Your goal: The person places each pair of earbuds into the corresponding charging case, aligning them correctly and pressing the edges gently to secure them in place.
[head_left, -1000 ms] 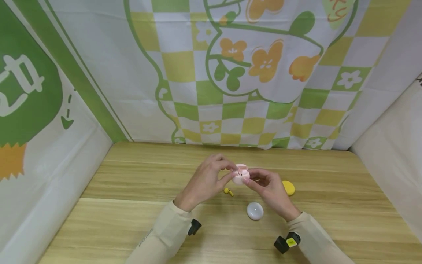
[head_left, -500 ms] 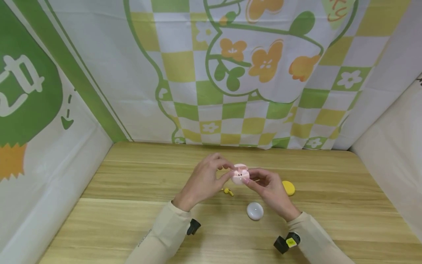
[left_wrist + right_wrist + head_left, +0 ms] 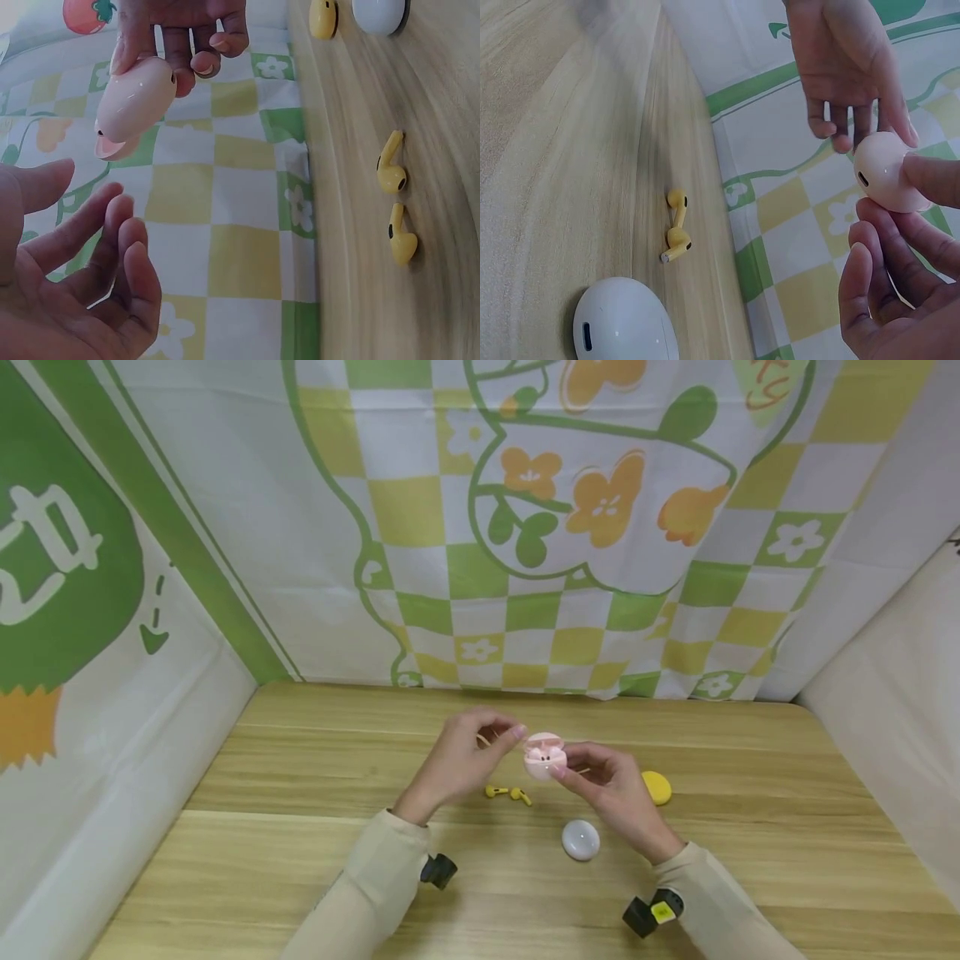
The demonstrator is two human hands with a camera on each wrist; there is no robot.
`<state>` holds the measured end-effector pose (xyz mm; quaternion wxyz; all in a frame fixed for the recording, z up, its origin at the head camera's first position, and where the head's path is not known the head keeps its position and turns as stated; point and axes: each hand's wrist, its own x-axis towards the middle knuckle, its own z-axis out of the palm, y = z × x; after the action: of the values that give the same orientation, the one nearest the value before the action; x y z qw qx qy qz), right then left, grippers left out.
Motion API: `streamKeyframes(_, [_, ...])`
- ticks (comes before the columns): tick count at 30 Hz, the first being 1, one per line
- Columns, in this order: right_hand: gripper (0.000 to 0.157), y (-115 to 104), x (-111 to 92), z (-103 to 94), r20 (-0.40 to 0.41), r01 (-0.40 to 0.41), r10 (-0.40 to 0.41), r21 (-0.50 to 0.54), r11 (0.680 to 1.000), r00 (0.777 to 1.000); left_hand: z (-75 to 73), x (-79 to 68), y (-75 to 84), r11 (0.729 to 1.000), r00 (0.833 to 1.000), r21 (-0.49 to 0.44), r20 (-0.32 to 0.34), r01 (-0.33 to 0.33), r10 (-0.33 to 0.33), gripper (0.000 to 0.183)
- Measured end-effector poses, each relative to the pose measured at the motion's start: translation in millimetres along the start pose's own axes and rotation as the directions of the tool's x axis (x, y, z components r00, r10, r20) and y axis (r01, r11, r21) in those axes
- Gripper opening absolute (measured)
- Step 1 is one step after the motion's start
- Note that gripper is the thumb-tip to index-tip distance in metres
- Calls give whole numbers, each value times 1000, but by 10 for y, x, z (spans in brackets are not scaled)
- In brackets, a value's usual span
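Observation:
My right hand (image 3: 618, 789) holds a pink earbud case (image 3: 546, 757) above the table, pinched between thumb and fingers. Its lid stands up, and pink earbuds appear to sit inside with small dark spots showing. Just left of the case is my left hand (image 3: 463, 758), apart from it, fingers loosely bent with nothing between them in the left wrist view. Two yellow earbuds (image 3: 391, 169) lie on the wooden table below the left hand. In the right wrist view the case's rounded pink shell (image 3: 889, 171) faces the camera, so its inside is hidden.
A white earbud case (image 3: 581, 840) lies on the wooden table (image 3: 300, 860) in front of the right hand. Beyond that hand's right side is a yellow case (image 3: 657, 787), partly covered by it. Printed cloth (image 3: 525, 610) hangs behind the table's back edge.
My left hand has let go of the pink case and drawn back slightly to the left. Both yellow earbuds now show fully. The right hand has barely moved.

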<state>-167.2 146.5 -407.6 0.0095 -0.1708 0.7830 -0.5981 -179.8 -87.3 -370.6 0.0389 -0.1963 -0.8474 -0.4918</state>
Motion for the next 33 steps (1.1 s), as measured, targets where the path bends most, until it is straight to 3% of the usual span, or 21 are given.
streamKeyframes(7, [23, -2, -7, 15, 18, 25, -26, 11, 1000, 1000, 20, 19, -35, 999, 992, -6, 117, 51, -50, 37])
streamKeyframes(13, [24, -19, -23, 11, 42, 32, -32, 14, 999, 999, 24, 25, -45, 998, 983, -5, 171, 65, -63, 37])
streamKeyframes(25, [23, -16, -16, 26, 38, -2, 2, 17, 1000, 999, 36, 0, -18, 997, 979, -38, 192, 74, -65, 28])
streamKeyframes(33, [25, -23, -14, 7, 26, -33, 34, -16, 999, 999, 49, -11, 20, 999, 984, -37, 178, -19, 25, 23])
